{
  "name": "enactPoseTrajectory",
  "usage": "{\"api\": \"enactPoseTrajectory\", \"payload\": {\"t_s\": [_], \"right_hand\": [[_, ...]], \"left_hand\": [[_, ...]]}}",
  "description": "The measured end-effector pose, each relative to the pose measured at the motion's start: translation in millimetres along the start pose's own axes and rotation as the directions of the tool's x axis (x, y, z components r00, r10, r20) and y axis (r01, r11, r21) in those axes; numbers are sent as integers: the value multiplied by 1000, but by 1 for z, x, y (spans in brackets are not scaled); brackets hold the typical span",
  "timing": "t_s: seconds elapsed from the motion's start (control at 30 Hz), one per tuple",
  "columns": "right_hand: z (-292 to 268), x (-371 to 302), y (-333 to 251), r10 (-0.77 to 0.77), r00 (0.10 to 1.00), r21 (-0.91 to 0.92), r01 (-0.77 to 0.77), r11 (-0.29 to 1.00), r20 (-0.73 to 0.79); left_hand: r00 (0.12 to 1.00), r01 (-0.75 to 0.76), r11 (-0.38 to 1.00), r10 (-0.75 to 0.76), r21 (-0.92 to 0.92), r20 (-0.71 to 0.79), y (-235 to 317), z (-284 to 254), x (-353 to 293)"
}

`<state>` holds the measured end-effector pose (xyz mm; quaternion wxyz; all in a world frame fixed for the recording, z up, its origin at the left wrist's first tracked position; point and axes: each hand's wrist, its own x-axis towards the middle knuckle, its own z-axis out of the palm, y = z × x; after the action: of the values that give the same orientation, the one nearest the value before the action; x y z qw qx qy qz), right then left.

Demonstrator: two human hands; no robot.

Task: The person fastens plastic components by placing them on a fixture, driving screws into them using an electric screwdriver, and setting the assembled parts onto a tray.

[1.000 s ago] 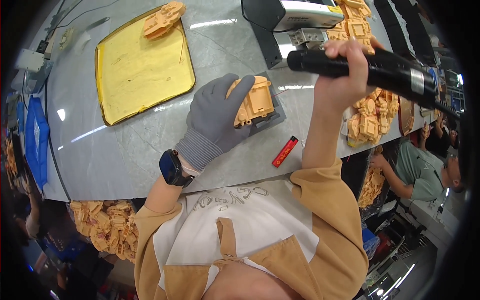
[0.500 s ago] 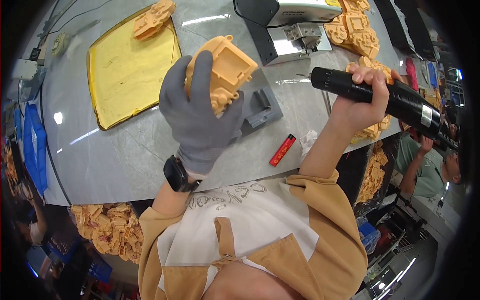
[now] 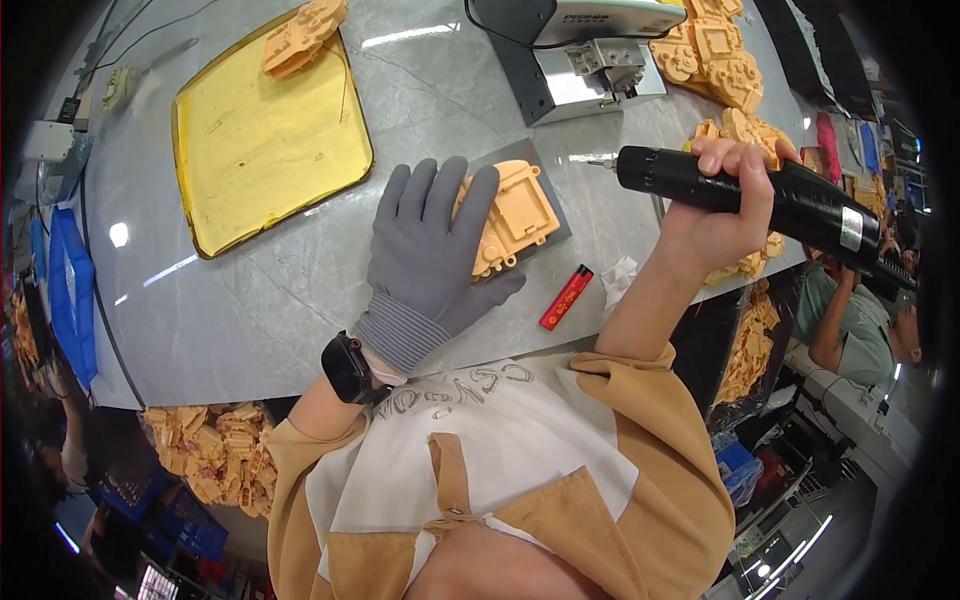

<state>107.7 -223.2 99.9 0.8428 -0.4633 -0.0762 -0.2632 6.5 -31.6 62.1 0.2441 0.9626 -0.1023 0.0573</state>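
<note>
My left hand (image 3: 430, 250), in a grey glove, lies with outstretched fingers along the left side of an orange plastic housing (image 3: 525, 212). Its index finger overlaps the housing, and the thumb reaches past the lower edge. Beneath that part is a dark grey fixture block (image 3: 548, 180), mostly covered. My bare right hand (image 3: 725, 205) is wrapped round a black electric screwdriver (image 3: 655, 172). The screwdriver's thin bit points left, to the right of the housing and apart from it.
A yellow tray (image 3: 270, 150) with an orange part (image 3: 305, 40) stands at the far left. At the back is a grey and black machine (image 3: 590, 75). Orange parts (image 3: 720, 50) pile up at the far right. A red lighter (image 3: 567, 297) lies near the front beside crumpled tissue (image 3: 619, 282).
My left hand has brought the orange housing down and right onto the fixture, and its fingers have straightened. The screwdriver has shifted only slightly.
</note>
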Motion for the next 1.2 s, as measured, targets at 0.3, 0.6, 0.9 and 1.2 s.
{"api": "enactPoseTrajectory", "payload": {"t_s": [0.3, 0.6, 0.9, 1.2], "right_hand": [[-5, -2, -3, 11, 1000, -29, -11, 1000, 8], [-17, 6, -11, -4, 998, -148, 12, 989, 55], [36, 65, 5, -180, 918, -96, 226, 969, 352], [37, 46, 26, -40, 940, -394, 180, 901, 339]], "left_hand": [[993, -52, 981, 32, 188, 111, -6, -4, 4], [937, -227, 968, 188, -104, -294, 22, -50, 0], [995, -97, 994, 97, 41, 10, -9, 12, 19], [998, 21, 941, -41, -338, -53, -55, 19, -9]]}}
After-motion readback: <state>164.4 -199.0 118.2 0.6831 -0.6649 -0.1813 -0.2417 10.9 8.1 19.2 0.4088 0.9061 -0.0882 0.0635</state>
